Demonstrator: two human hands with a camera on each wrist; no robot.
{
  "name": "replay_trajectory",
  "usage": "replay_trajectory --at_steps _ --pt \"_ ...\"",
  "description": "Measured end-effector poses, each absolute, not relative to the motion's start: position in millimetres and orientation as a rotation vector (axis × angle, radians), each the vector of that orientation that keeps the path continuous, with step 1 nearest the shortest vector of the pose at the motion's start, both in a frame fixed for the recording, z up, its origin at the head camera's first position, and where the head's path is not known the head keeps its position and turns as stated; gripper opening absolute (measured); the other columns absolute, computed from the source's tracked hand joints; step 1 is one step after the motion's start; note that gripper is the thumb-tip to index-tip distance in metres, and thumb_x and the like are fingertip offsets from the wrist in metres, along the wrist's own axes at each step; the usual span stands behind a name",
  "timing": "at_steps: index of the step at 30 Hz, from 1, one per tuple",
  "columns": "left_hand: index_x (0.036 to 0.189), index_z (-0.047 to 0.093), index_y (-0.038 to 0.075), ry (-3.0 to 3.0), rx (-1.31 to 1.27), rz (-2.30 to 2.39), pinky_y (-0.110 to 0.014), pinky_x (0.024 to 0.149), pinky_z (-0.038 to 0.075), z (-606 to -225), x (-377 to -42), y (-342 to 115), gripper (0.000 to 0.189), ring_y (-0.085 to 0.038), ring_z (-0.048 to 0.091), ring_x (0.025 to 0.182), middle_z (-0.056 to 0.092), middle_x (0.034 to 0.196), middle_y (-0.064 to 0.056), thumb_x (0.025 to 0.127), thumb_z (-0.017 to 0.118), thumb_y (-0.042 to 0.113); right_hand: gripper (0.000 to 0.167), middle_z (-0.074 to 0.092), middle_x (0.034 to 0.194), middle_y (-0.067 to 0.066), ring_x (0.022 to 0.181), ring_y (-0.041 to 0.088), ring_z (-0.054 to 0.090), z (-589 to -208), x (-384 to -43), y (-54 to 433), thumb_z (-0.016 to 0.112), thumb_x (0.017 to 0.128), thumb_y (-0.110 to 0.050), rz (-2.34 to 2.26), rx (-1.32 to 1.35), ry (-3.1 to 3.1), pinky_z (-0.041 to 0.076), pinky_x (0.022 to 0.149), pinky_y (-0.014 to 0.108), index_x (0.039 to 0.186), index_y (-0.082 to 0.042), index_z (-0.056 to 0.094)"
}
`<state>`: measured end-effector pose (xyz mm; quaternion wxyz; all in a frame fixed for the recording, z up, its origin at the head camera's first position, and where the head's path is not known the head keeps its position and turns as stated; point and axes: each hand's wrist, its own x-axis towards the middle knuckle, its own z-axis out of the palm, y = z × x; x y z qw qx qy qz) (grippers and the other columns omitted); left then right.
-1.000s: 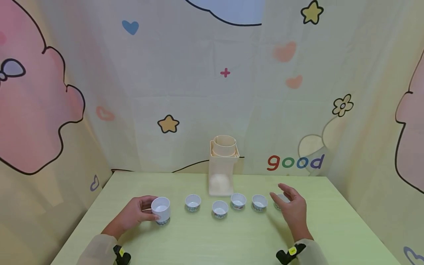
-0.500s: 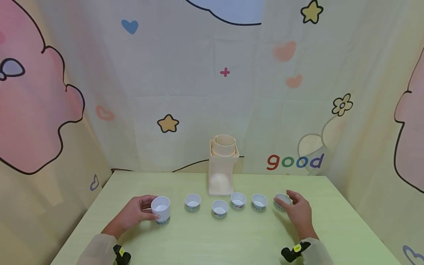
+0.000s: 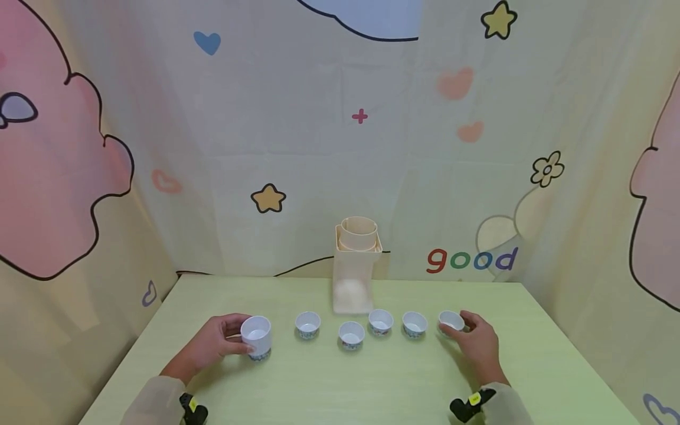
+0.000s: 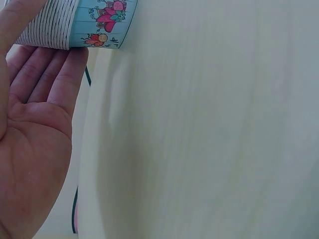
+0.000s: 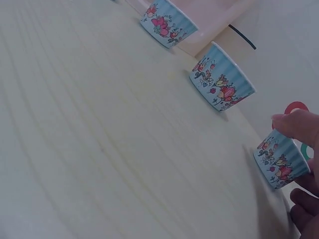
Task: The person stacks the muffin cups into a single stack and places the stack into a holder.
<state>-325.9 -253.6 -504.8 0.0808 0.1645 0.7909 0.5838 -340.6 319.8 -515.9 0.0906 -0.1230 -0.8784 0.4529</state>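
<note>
My left hand [image 3: 220, 342] grips a stack of nested paper cups [image 3: 256, 335] upright near the table's left side. Close up in the left wrist view, the stacked rims form ridges above the light blue, flower-printed wall of the lowest paper cup [image 4: 102, 24]. At the right end of a loose row, my right hand [image 3: 478, 342] pinches a single paper cup [image 3: 451, 320] between thumb and fingers. In the right wrist view that blue floral cup [image 5: 280, 159] stands at the table surface, thumb at its rim; the fingers on its other side are partly hidden.
Several more paper cups, among them one at the left [image 3: 307, 325] and one in the middle [image 3: 351, 335], stand apart between my hands. Behind them rises a cream-coloured stand [image 3: 353, 283] with a round tube on top. A printed curtain [image 3: 297, 118] borders the table's back edge.
My right hand has moved slightly right and lowered, its thumb and fingers closing around the rightmost paper cup. The left hand and its stack have stayed in place.
</note>
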Motion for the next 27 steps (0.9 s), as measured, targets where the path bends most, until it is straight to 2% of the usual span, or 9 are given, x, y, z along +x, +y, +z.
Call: replay_trajectory --at_steps 9,14,22,27 --pt "0.135 0.057 -0.008 2.366 0.508 1.740 -0.027 0.095 0.060 -505.7 -326.5 -255.4 0.070 -0.021 0.070 0.114 0.067 0.131 -0.025 0.079 0.090 0.017 0.093 0.050 0.149 0.031 0.136 0.044 0.049 -515.9 -340.5 318.2 0.082 0.084 -0.050 1.314 -0.380 -2.644 0.042 0.116 0.056 0.149 0.005 0.045" --pt "0.135 0.058 -0.007 2.358 0.511 1.747 -0.027 0.095 0.059 -506.4 -327.2 -255.9 0.070 -0.024 0.069 0.115 0.066 0.131 -0.025 0.078 0.090 0.017 0.096 0.047 0.150 0.032 0.137 0.046 0.047 -515.4 -340.5 318.6 0.082 0.083 -0.052 1.322 -0.403 -2.655 0.040 0.117 0.057 0.149 0.006 0.044" --pt "0.136 0.058 -0.007 2.341 0.497 1.754 -0.028 0.096 0.059 -507.1 -327.2 -256.0 0.070 -0.028 0.068 0.117 0.066 0.133 -0.025 0.078 0.090 0.017 0.088 0.051 0.147 0.031 0.133 0.044 0.050 -516.3 -339.3 319.6 0.082 0.086 -0.044 1.330 -0.411 -2.639 0.042 0.115 0.057 0.148 0.005 0.045" --pt "0.135 0.058 -0.007 2.343 0.487 1.761 -0.029 0.096 0.059 -506.7 -327.0 -256.0 0.071 -0.029 0.069 0.118 0.066 0.133 -0.025 0.078 0.091 0.017 0.088 0.051 0.146 0.031 0.130 0.043 0.051 -514.3 -337.7 318.4 0.082 0.087 -0.045 1.345 -0.406 -2.627 0.043 0.114 0.057 0.148 0.005 0.045"
